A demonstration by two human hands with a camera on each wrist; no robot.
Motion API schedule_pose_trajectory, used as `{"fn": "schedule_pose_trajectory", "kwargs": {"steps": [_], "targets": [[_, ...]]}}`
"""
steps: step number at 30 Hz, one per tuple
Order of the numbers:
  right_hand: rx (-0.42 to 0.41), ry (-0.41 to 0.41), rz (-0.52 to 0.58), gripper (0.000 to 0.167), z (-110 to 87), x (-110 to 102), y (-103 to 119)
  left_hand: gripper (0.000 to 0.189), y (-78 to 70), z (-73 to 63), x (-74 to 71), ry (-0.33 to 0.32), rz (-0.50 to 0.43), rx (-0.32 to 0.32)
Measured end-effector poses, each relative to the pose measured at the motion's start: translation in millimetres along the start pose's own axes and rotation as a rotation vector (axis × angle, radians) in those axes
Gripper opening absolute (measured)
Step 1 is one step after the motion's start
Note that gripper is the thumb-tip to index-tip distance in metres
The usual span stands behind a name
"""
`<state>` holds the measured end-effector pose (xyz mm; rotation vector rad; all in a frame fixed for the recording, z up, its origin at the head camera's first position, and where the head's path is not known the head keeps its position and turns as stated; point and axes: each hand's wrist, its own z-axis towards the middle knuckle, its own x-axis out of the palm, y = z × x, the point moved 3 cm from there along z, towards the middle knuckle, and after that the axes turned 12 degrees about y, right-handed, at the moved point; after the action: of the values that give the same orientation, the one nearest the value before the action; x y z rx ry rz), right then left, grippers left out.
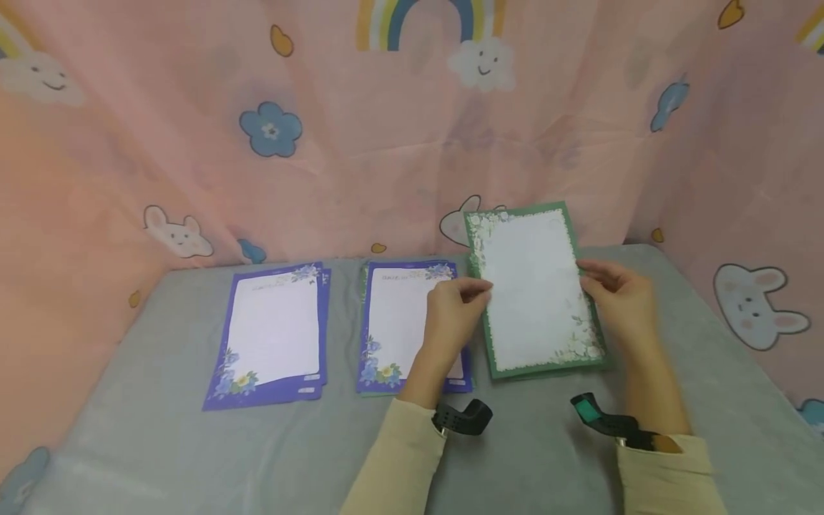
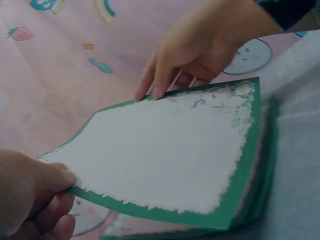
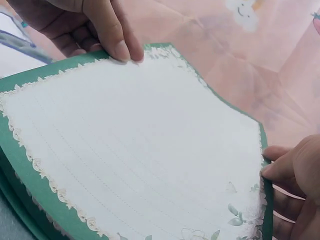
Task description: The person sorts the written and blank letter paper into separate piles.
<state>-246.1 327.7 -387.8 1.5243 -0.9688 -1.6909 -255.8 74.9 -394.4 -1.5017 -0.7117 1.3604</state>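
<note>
A sheet of stationery paper with a green border, white flowers and faint ruled lines is held up by both hands. My left hand pinches its left edge between thumb and fingers. On the opposite edge, my right hand pinches the paper too. In the left wrist view the sheet bows between the left hand and the right hand. Below it, more green-bordered sheets lie stacked on the grey cloth.
Purple-bordered sheets with blue flowers lie at the left of the grey-covered table. Another purple-bordered sheet tops a middle pile, with green edges showing beneath. A pink curtain with rainbows and rabbits hangs behind.
</note>
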Motion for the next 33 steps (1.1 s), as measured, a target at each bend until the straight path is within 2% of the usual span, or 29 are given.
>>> {"fn": "schedule_pose_trajectory", "kwargs": {"steps": [5,10,17,19,26,28,33], "targets": [[0.075,-0.003,-0.033,0.036,2.5,11,-16,0.021,15.1,1.5,15.8,0.001,0.05,-0.026],[0.077,0.009,-0.044,0.034,4.6,17,-34,0.025,29.0,1.9,32.7,0.019,0.151,-0.04],[0.106,-0.005,-0.118,0.034,5.4,25,-49,0.022,35.5,1.1,42.1,0.039,0.303,-0.004],[0.095,-0.027,-0.134,0.033,5.7,27,-49,0.021,35.5,1.1,42.7,0.035,0.336,0.006],[-0.035,-0.119,-0.332,0.03,6.7,35,-47,0.016,37.2,2.6,46.6,0.005,0.489,0.029],[-0.058,-0.136,-0.356,0.029,7.0,38,-48,0.016,37.8,3.7,48.1,0.006,0.512,0.024],[-0.096,-0.149,-0.427,0.026,9.5,41,-49,0.032,37.2,5.5,50.1,0.039,0.589,-0.002]]}}
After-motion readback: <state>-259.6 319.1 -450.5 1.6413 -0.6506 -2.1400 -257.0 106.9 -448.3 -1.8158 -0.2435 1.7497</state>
